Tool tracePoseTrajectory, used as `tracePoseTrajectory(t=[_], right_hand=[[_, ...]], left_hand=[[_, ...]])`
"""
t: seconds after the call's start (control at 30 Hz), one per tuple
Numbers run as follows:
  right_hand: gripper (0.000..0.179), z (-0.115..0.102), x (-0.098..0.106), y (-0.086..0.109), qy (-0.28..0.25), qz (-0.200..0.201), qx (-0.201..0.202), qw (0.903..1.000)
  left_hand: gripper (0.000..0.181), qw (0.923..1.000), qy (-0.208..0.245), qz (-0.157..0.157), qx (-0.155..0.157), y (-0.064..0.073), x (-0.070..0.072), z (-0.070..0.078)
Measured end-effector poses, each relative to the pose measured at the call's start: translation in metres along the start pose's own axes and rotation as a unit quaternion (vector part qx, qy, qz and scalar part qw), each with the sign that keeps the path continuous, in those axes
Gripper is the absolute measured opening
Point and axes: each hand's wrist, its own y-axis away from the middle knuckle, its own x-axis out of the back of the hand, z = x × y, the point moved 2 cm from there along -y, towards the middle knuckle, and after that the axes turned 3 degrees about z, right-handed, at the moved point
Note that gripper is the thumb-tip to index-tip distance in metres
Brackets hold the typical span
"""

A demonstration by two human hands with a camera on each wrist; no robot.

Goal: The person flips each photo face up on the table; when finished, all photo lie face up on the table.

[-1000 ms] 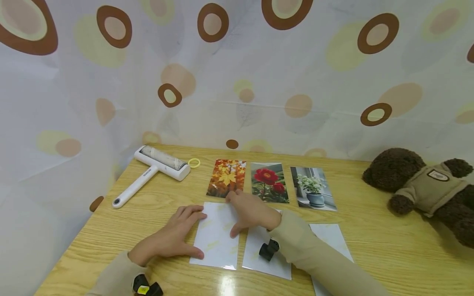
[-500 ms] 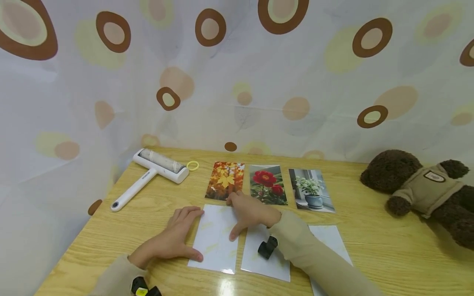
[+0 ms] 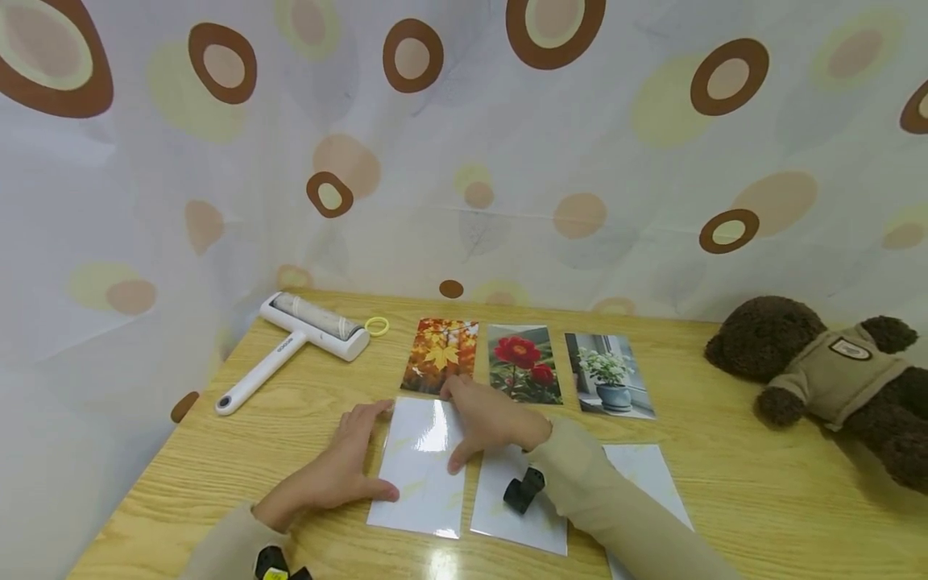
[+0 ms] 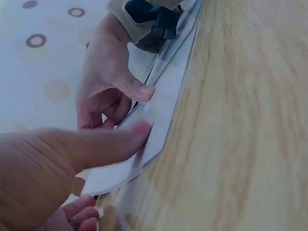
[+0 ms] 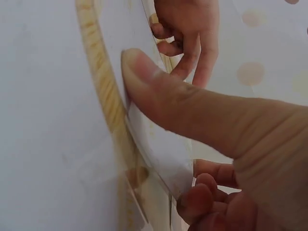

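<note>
Looking down from my head, I have the leftmost white card (image 3: 416, 471) between my two hands, the left hand (image 3: 337, 467) at its left side and the right hand (image 3: 496, 415) at its far right part. I'd judge I hold it by the margins to keep it square and unbent. The middle white card (image 3: 507, 503) lies just beside it, under my right forearm. Beyond, on the desk (image 3: 181, 499), the maple picture (image 3: 442, 354), red flower picture (image 3: 518, 354) and potted plant picture (image 3: 612, 374) stand in a row, probably spaced so each can be seen whole. Lettering on the lint roller (image 3: 268, 366) and the badge (image 3: 851, 348) on the bear (image 3: 834, 370) is too small to read.

From my left wrist, my left thumb (image 4: 106, 147) presses on the card, fingers bent past its edge, so I'm pinching it.

From my right wrist, my right thumb (image 5: 163, 91) rests on top, fingers curled at the edge: also a pinch. I can't tell whether the card is lifted. No writing shows.
</note>
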Motion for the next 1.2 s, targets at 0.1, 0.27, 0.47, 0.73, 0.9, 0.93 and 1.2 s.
tracePoseTrajectory(t=[0.1, 0.27, 0.47, 0.73, 0.9, 0.93, 1.2], right_hand=[[0.084, -0.002, 0.000, -0.001, -0.010, 0.004, 0.009, 0.9999], [0.084, -0.001, 0.001, -0.004, -0.027, 0.003, 0.012, 0.9996], [0.100, -0.002, 0.005, -0.002, -0.096, -0.002, 0.059, 0.9936], [0.101, -0.019, 0.010, 0.003, -0.120, 0.008, 0.163, 0.9794], [0.072, -0.028, 0.012, 0.006, -0.083, 0.032, 0.207, 0.9743], [0.065, -0.028, 0.012, 0.006, -0.088, 0.034, 0.209, 0.9734], [0.029, -0.024, 0.020, 0.010, -0.168, 0.039, 0.206, 0.9633]], left_hand=[[0.095, 0.9952, 0.092, 0.022, 0.024, -0.002, 0.003, -0.004], [0.066, 0.9651, 0.257, 0.029, 0.043, -0.005, 0.008, -0.008], [0.059, 0.9316, 0.361, 0.015, 0.044, -0.006, 0.005, -0.003], [0.067, 0.8883, 0.458, -0.026, -0.008, -0.007, -0.003, 0.001], [0.086, 0.8946, 0.439, -0.060, -0.059, -0.007, -0.007, 0.000], [0.087, 0.8968, 0.433, -0.063, -0.065, -0.006, -0.007, 0.000], [0.056, 0.9083, 0.392, -0.067, -0.131, -0.007, -0.011, 0.004]])
